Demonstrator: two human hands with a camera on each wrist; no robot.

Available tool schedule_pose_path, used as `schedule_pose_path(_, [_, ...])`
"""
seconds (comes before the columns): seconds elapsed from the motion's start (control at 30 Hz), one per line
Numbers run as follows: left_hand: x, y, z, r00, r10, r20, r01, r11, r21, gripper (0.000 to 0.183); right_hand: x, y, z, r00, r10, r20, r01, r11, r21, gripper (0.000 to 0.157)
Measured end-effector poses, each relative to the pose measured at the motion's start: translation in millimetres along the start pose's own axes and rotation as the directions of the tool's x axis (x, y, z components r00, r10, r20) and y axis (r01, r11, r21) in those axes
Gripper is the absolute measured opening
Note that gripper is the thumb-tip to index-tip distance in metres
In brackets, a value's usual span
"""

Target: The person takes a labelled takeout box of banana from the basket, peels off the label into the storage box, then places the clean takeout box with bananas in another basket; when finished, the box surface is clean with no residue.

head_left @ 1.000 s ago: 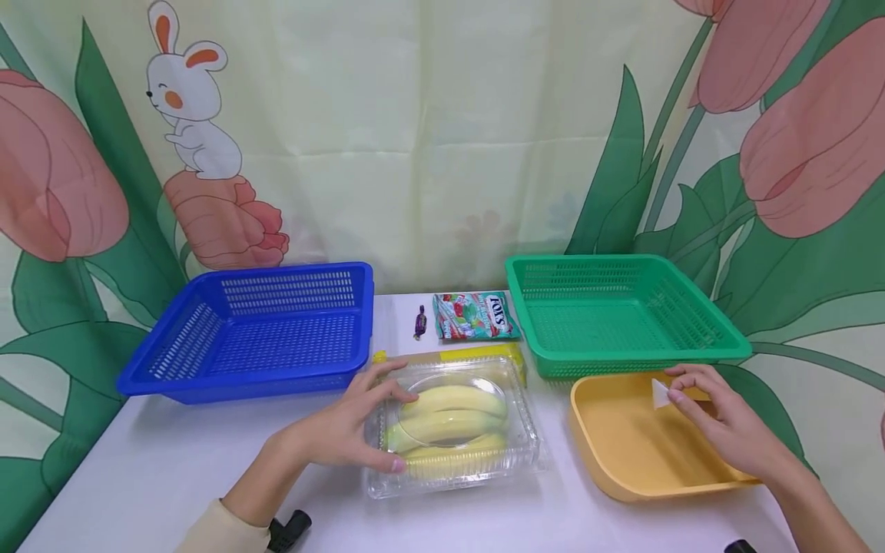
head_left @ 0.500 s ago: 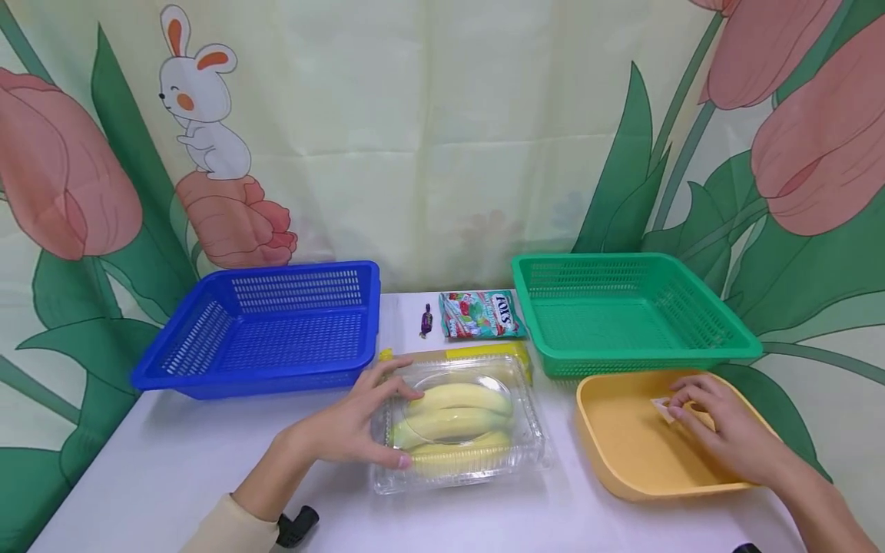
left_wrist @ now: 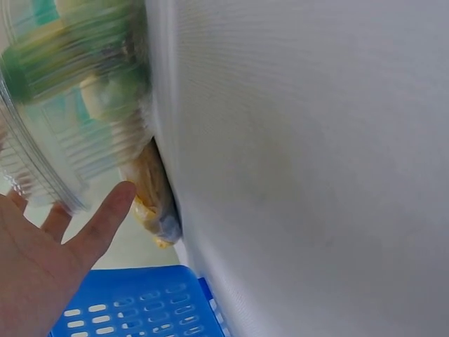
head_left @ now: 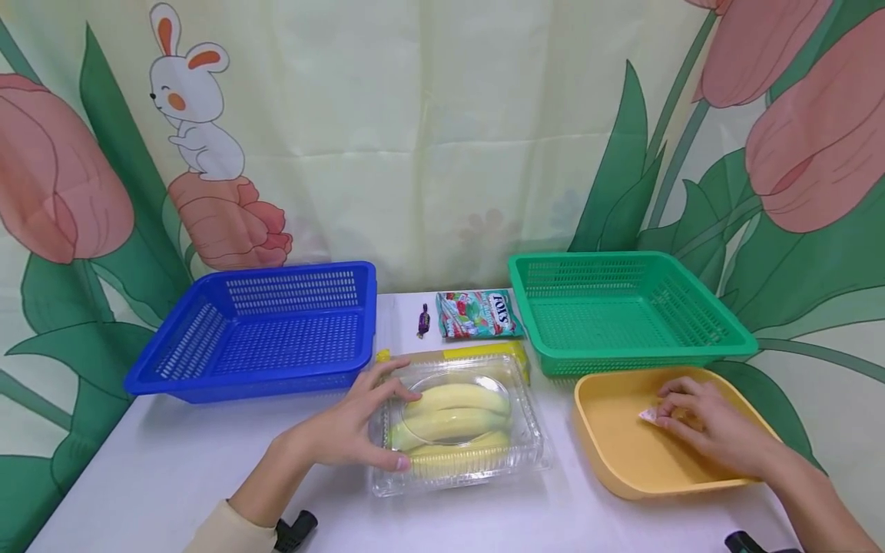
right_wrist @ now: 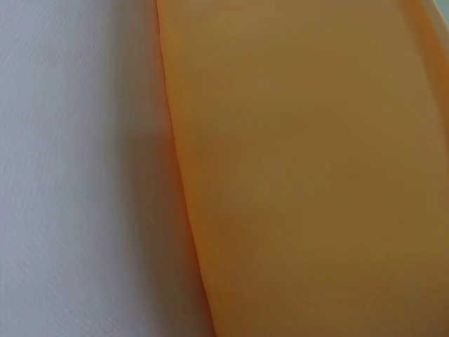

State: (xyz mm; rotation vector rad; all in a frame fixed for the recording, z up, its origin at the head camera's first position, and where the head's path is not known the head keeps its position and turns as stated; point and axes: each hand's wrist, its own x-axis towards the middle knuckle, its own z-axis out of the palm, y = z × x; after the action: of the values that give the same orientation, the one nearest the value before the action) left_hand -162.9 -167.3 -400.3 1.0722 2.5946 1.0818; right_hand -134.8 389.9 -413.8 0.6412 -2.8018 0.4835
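Head view, nearest zone: the left hand [head_left: 346, 434] rests on the left end of a clear plastic clamshell box [head_left: 459, 422] holding three pale yellow bananas [head_left: 449, 422]. Its fingers are spread and nearly straight, thumb against the front wall and fingertips on the lid. The box lies flat on the white table [head_left: 173, 468], between the two hands.

To the right, the right hand [head_left: 712, 430] lies inside a shallow yellow-orange plastic tray [head_left: 615, 453]. Its fingertips are on a small white scrap [head_left: 648, 415] on the tray floor; whether they pinch it or only press it cannot be told. The right wrist view shows only the tray wall [right_wrist: 309, 168] beside the table surface.

Left wrist view: the open palm [left_wrist: 42, 267] sits against the ribbed box edge [left_wrist: 63, 140].

Farther back, a blue perforated plastic basket [head_left: 263, 330] stands at left and a green perforated plastic basket [head_left: 622, 311] at right. Between them lie a green and red candy packet [head_left: 477, 313] and a small dark wrapped candy [head_left: 423, 320], well apart from both hands.
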Motion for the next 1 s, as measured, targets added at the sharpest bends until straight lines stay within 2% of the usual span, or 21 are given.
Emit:
schedule_pose_path(0.1, [0.5,0.3,0.2,1.000,0.005,-0.002,-0.005,1.000,-0.005,0.077,0,-1,0.7,0.999,0.028,0.034,-0.029,0.999,0.020,0.025])
schedule_pose_path(0.3, [1.2,1.1,0.1,1.000,0.003,-0.004,-0.003,1.000,0.001,0.078,0,-1,3.6,0.999,0.032,0.044,-0.032,0.999,0.008,0.022])
schedule_pose_path(0.53, [-0.1,-0.3,0.6,1.000,0.004,-0.022,-0.004,1.000,0.018,0.077,6,-4,2.6,0.992,0.083,0.090,-0.084,0.996,-0.001,0.011])
schedule_pose_path(0.67, [-0.9,-1.0,1.2,1.000,0.004,-0.027,-0.004,1.000,0.007,0.077,10,-2,-1.9,0.982,0.077,0.172,-0.083,0.996,0.030,0.005])
schedule_pose_path(0.8, [-0.5,-0.9,1.9,0.999,0.007,-0.034,-0.007,1.000,0.002,0.077,13,0,-2.5,0.968,0.059,0.242,-0.085,0.991,0.101,0.016])
schedule_pose_path(1.0, [-0.7,0.2,3.3,1.000,0.008,-0.018,-0.009,1.000,-0.006,0.077,11,-1,2.7,0.950,0.053,0.306,-0.097,0.987,0.129,0.053])
